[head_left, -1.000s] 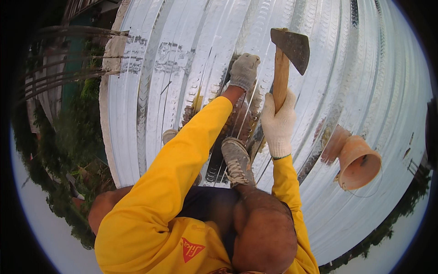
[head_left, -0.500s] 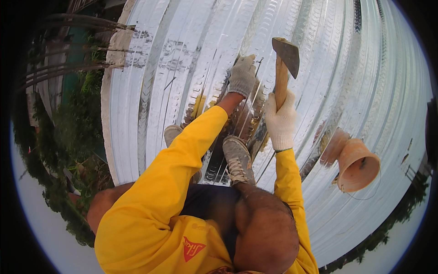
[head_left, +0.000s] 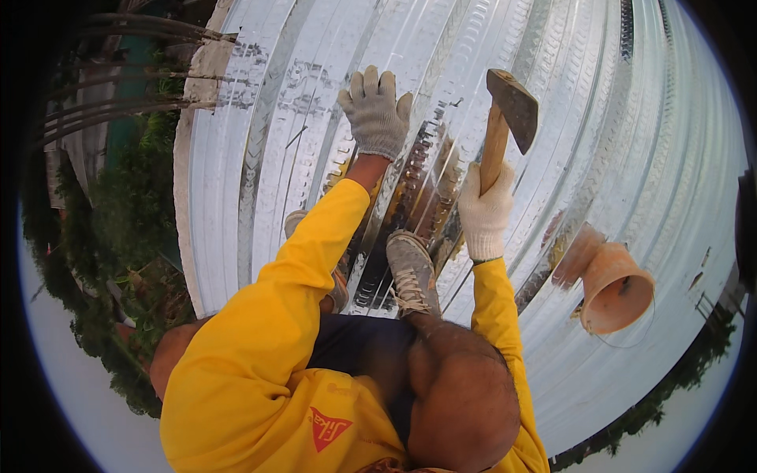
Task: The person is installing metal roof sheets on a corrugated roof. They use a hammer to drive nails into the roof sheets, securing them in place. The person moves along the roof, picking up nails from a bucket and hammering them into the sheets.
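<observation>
My left hand (head_left: pixel 377 116), in a grey knit glove, is spread with its fingers apart over the ribbed metal decking (head_left: pixel 331 47), and nothing is in it. It looks flat against the sheet, though the exact contact is hard to see. In a pale knit glove, my right hand (head_left: pixel 484 211) is closed round the wooden handle of a hatchet (head_left: pixel 494 142). The dark, broad head of the hatchet points away from me, above the decking. A brown-stained, wet-looking channel (head_left: pixel 418 185) runs between the two hands.
On the decking at right lies an orange bucket (head_left: pixel 619 296), tipped over, with a thin wire handle. A short bar (head_left: pixel 296 136) rests at left. Bent rebar (head_left: pixel 134 110) juts past the concrete edge (head_left: pixel 184 158), with greenery beyond. My shoe (head_left: pixel 410 272) stands by the channel.
My left hand has moved left from beside the stained channel, and its fingers have spread. The hatchet in my right hand has shifted slightly right.
</observation>
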Demonstrator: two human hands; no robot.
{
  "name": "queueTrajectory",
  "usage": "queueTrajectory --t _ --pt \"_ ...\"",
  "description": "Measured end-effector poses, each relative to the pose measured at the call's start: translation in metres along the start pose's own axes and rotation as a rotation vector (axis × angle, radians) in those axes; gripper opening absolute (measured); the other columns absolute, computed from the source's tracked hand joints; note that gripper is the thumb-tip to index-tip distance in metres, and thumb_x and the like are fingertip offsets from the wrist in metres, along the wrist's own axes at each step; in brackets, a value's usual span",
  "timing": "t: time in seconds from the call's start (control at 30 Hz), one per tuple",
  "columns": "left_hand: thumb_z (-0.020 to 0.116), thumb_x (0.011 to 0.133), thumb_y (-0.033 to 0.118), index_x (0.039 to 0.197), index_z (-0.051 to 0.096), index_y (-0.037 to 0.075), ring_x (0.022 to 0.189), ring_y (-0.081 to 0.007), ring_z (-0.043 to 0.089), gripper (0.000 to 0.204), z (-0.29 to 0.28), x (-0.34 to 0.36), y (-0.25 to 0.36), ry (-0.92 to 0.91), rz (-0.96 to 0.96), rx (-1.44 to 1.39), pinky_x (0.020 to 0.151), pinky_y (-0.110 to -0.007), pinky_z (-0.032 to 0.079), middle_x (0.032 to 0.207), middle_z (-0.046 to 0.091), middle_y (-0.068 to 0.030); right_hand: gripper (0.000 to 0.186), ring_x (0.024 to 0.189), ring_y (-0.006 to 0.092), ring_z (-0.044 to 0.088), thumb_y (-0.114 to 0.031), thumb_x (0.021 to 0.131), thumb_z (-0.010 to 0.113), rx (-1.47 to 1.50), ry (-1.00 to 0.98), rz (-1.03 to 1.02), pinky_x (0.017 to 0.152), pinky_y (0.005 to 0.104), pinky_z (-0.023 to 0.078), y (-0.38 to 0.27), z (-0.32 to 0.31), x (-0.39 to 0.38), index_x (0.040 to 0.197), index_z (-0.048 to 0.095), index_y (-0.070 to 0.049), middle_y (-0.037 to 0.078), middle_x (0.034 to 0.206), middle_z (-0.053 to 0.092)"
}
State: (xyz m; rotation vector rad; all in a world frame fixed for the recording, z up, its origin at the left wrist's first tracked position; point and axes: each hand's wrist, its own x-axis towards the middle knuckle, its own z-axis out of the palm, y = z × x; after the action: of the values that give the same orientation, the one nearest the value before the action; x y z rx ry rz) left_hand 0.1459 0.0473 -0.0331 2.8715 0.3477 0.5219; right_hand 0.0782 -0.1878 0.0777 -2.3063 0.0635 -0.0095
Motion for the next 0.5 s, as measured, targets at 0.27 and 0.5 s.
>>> queueTrajectory --t 0.27,0.5 --pt "0.085 0.103 0.045 0.155 0.065 0.014 0.16 -0.0438 0.046 0.064 0.002 -0.004 -0.008 0.005 -0.026 -0.023 0.128 -0.071 0.032 0.167 0.055 -0.0161 0.043 0.112 0.0553 0.081 -0.031 0.119 0.073 0.057 -0.057 0.159 0.095 0.0569 0.064 -0.061 -0.029 0.021 0.15 0.061 -0.003 0.035 0.122 0.08" --pt "0.084 0.104 0.046 0.155 0.066 0.014 0.16 -0.0445 0.046 0.063 0.0 0.003 0.0 -0.013 -0.031 -0.05 0.129 -0.069 0.032 0.167 0.055 -0.0161 0.044 0.108 0.0509 0.083 -0.027 0.118 0.074 -0.02 -0.065 0.087 0.094 0.0559 0.064 -0.005 -0.003 0.003 0.153 0.061 -0.002 0.035 0.12 0.08"
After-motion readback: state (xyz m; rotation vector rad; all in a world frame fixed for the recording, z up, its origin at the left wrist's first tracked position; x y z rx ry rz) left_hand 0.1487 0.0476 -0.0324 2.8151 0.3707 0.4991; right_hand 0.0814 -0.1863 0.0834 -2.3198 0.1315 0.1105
